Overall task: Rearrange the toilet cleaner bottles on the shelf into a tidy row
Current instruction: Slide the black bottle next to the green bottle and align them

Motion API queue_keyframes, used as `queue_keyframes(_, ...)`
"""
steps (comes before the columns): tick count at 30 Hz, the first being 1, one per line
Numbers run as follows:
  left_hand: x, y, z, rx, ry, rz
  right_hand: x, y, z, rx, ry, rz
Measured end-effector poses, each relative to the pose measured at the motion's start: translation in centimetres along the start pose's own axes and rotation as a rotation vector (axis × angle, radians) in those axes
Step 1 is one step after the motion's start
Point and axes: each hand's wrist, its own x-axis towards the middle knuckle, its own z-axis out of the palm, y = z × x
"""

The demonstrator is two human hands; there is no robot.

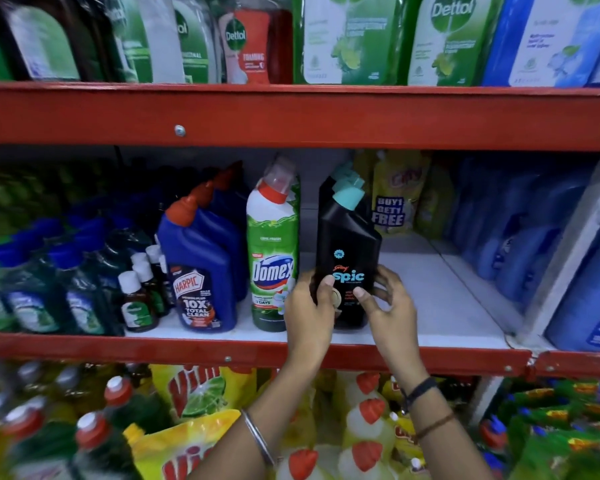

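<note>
Two hands are gripping a black Spic bottle on the middle shelf of a red rack.

The white middle shelf (pixel 447 306) is carrying the toilet cleaners; the black Spic bottle (pixel 347 258), teal-capped, is standing upright near its front edge. Left of the Spic bottle, with a gap between, the green Domex bottle (pixel 272 251) is standing, and just beyond that the blue Harpic bottle (pixel 201 271) is heading its own file. Behind the Spic bottle to the right, a yellow pouch (pixel 395 199) is leaning. The left hand (pixel 309 313) is clasping the Spic bottle's lower left side, the right hand (pixel 388 306) its lower right, thumbs pressing on the label.
</note>
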Motion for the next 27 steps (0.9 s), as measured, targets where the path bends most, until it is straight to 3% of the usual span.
queue_keyframes(11,0.1,-0.8,-0.1,0.009,-0.103,0.043,0.1,0.8,0.0,-0.019,-0.038,0.014)
queue_keyframes(17,-1.5,1.2,-2.0,-0.125,-0.303,-0.002,-0.8,0.8,-1.1,0.281,-0.048,0.179)
queue_keyframes(27,-0.7,-1.1,-1.9,-0.175,-0.281,-0.057,-0.5,0.5,-1.4,0.361,-0.116,0.217)
